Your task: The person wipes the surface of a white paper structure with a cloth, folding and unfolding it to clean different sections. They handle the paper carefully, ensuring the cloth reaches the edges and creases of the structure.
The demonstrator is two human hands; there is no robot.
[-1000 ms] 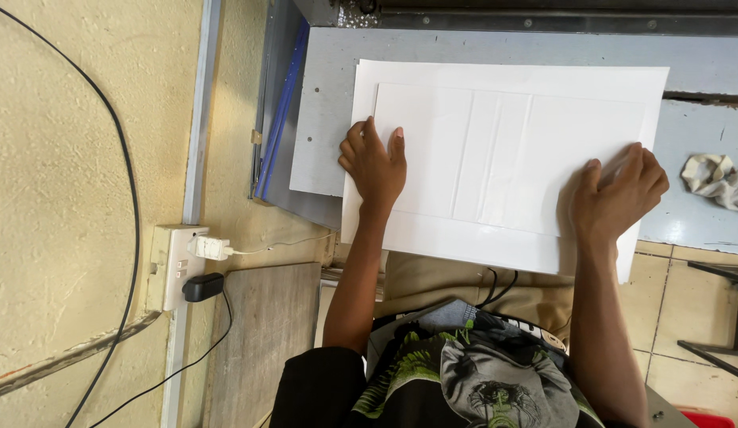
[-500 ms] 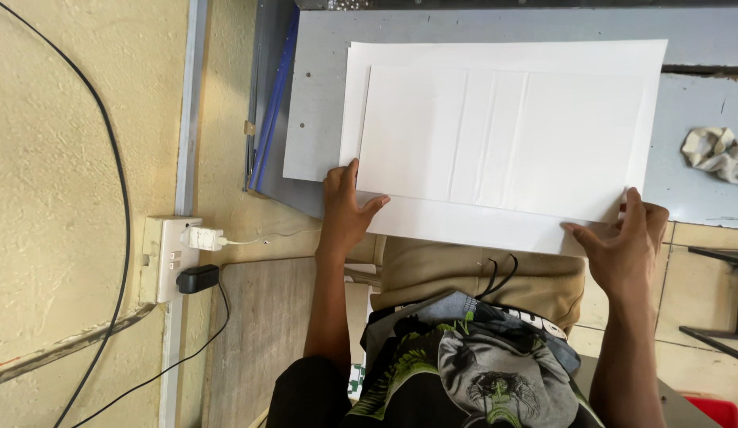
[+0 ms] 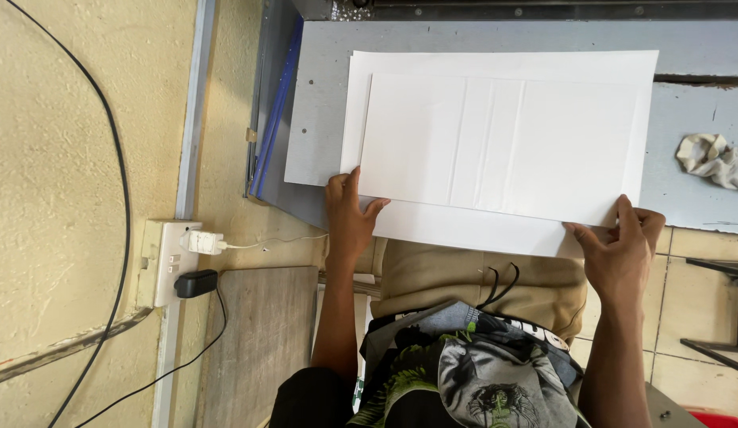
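both hands have slid back to the near edge of the white sheet since a second ago, when they lay flat on top of it. our left hand now pinches the near left edge, thumb on top and fingers curled under, closed on the sheet. our right hand grips the near right corner the same way, thumb pressed on the paper. we see the sheet as a large, smooth rectangle with a raised inner panel and faint vertical creases down its middle. it lies on the grey table, a flat matte slab, its near edge hanging just past the table's front. a crumpled pale rag sits on the table, well apart to the right. on the rough cream wall a white socket holds two plugs, one white, one black.
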